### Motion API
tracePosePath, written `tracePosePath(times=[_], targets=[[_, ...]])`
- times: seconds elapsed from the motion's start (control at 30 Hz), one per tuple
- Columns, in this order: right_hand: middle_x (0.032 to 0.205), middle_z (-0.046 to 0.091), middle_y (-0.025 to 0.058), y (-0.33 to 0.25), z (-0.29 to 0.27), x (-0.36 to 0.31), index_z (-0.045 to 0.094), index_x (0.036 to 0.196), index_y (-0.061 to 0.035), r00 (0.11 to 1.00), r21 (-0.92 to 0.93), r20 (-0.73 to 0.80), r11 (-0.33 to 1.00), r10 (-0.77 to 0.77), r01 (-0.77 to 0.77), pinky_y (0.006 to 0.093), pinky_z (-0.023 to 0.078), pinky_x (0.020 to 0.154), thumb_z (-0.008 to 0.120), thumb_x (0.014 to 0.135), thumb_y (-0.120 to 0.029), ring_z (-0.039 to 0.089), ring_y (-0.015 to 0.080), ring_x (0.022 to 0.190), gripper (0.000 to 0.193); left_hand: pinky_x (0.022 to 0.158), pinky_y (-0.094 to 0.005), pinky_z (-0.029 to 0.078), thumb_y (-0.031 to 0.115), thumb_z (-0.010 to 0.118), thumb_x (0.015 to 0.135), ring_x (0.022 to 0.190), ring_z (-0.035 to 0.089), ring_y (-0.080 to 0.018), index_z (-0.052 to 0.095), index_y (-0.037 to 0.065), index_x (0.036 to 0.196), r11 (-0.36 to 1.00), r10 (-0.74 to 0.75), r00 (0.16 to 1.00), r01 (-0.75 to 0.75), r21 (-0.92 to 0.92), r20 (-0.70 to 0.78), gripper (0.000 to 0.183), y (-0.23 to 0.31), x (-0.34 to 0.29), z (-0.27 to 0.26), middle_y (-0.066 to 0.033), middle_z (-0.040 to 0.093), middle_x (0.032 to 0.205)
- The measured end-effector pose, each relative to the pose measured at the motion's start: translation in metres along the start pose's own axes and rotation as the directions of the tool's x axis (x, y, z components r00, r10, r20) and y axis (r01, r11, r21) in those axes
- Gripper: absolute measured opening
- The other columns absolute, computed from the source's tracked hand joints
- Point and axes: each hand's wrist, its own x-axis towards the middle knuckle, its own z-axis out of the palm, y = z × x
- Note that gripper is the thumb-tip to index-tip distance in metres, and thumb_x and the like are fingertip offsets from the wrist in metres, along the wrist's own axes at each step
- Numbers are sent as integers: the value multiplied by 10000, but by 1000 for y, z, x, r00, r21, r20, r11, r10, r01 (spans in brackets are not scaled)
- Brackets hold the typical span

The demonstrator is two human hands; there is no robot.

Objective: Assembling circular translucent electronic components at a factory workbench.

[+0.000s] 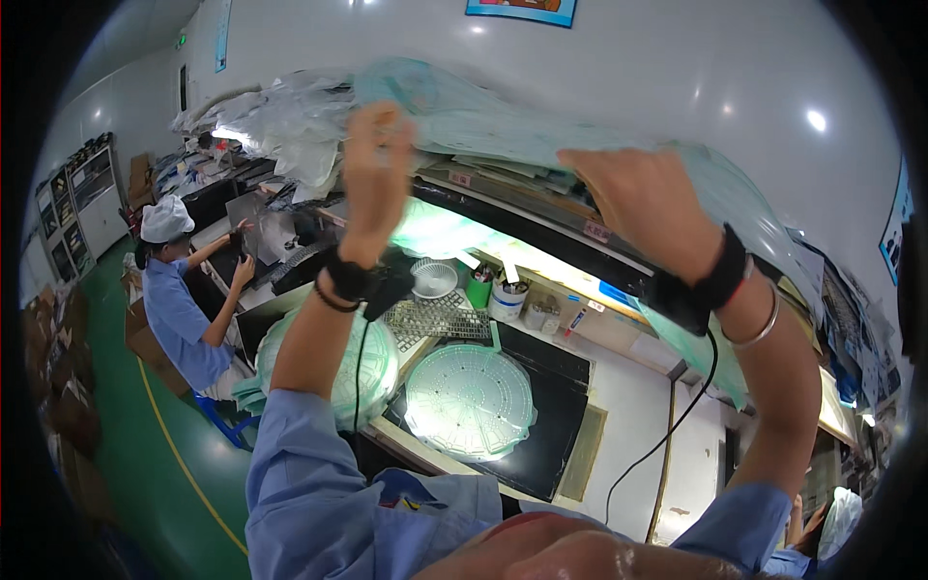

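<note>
Both my arms are raised over the workbench toward a shelf piled with clear plastic sheeting. My left hand (379,174) is up in front of a pale green plastic sheet (464,111), its fingers smeared by motion. To the right, my right hand (643,193) reaches across the same sheeting, fingers pressed together and pointing left; what they hold, if anything, is hidden. Below, a round, pale plate with rows of small holes (469,401) lies lit on a black mat (551,425). A larger round, pale green piece (372,372) is partly behind my left forearm.
A dark device with a cord (387,280) is strapped at my left wrist, another device (677,302) at my right. Cups of tools (507,300) stand beneath the shelf beside a clear round dish (434,278). A co-worker (184,300) sits left; another person's white cap (841,522) shows lower right.
</note>
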Motion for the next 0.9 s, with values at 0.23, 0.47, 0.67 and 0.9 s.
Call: tracePosePath(times=[0.23,0.47,0.67,0.9], targets=[[981,586,102,-60,10,-41,580,1104,-1,961,-174,-40,949,-275,264,274,431,471,559,707,-93,554,189,707,408,684,-285,496,427,577,855,755,605,-174,567,-52,980,-46,-654,113,981,-188,748,495,-65,-6,-34,-128,614,884],[988,587,121,-78,7,-44,602,1089,-6,897,-129,58,887,-439,443,271,443,501,605,748,-182,571,236,734,383,713,-301,510,236,591,874,782,595,-149,581,-51,978,67,-628,460,836,-545,628,306,-77,-17,-23,-73,600,883],[985,629,139,-46,-3,24,611,1065,-43,981,494,126,867,-148,68,348,493,675,667,748,-402,622,267,837,482,642,-235,494,180,652,831,724,600,-113,633,-17,919,212,-763,536,735,-644,361,217,-43,3,-12,-48,621,822],[841,663,142,-11,66,156,648,946,6,905,601,-368,798,216,54,324,498,653,694,736,-309,633,235,716,382,546,-199,459,194,715,776,615,582,-76,670,-20,784,423,-758,574,794,-437,309,219,-9,12,14,-36,612,656]])
